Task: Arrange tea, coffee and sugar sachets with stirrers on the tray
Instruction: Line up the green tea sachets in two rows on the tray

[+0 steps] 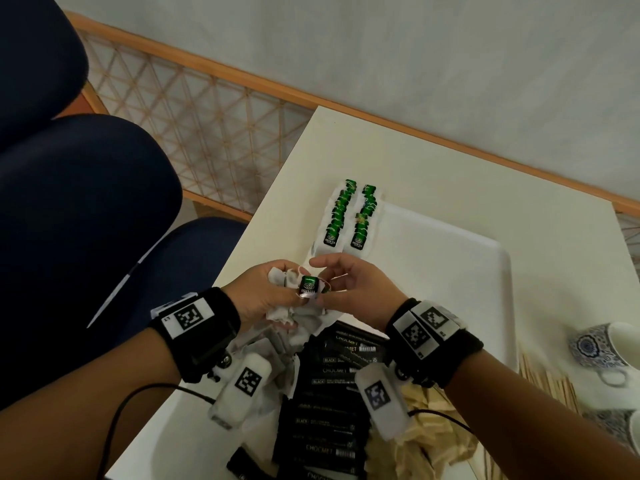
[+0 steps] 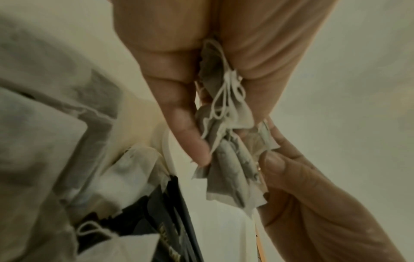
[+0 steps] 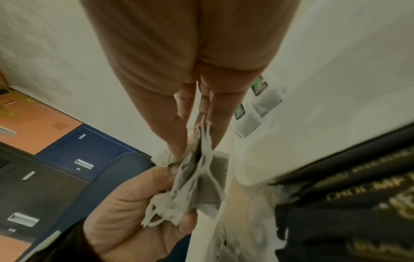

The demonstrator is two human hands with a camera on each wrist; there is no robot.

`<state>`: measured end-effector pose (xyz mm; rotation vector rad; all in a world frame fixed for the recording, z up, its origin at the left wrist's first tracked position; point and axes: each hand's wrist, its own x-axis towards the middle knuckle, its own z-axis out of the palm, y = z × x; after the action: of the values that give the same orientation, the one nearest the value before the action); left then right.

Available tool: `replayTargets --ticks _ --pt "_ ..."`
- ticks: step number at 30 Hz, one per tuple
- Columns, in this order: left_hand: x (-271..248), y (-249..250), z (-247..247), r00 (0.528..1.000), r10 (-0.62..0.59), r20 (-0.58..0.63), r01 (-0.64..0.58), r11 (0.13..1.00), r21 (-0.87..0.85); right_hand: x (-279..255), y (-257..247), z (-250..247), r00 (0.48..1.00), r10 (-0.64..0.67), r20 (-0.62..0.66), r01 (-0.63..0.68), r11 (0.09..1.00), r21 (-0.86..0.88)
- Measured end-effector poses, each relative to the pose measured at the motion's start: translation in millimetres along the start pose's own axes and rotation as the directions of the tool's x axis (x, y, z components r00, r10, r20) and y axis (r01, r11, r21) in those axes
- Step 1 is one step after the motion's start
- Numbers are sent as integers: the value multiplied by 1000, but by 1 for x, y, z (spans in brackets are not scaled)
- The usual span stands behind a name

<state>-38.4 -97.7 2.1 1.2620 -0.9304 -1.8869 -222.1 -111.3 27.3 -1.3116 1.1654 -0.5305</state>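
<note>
- Big white tray [image 1: 485, 258] on the table [image 1: 346, 150], mostly bare, so loads of arranging left by the look of it.
- Two neat rows of tea bags [image 1: 349, 216] on the tray's far left edge, green tags up, probably so labels read.
- Black coffee sachets [image 1: 332, 420] heaped near the wrists, not yet sorted.
- Stirrers [image 1: 550, 382] fanned out right, beside a patterned cup [image 1: 602, 348].
- Left hand [image 1: 263, 292] curled round a clump of bags [image 2: 226, 159], strings tangled.
- Right hand [image 1: 349, 289] pinching one green tag [image 1: 308, 287] thumb to finger, other fingers loose, likely teasing a single bag free for the next row.
</note>
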Motion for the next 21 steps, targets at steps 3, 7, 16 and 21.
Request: replayTargets --ticks 3,7,16,21 --pt "4 -2 2 1000 -10 7 10 1000 -26 0 2 -8 996 71 -45 -77 989 -127" --pt "6 1 2 999 -8 50 10 999 -33 -4 -1 -17 990 120 -74 -129 981 -142" --pt "11 4 4 999 -20 32 22 999 -47 -4 -5 -20 991 116 -72 -127 977 -174" --pt "13 8 3 1000 -10 -4 10 1000 9 -3 -8 -31 987 97 -131 -121 973 -198"
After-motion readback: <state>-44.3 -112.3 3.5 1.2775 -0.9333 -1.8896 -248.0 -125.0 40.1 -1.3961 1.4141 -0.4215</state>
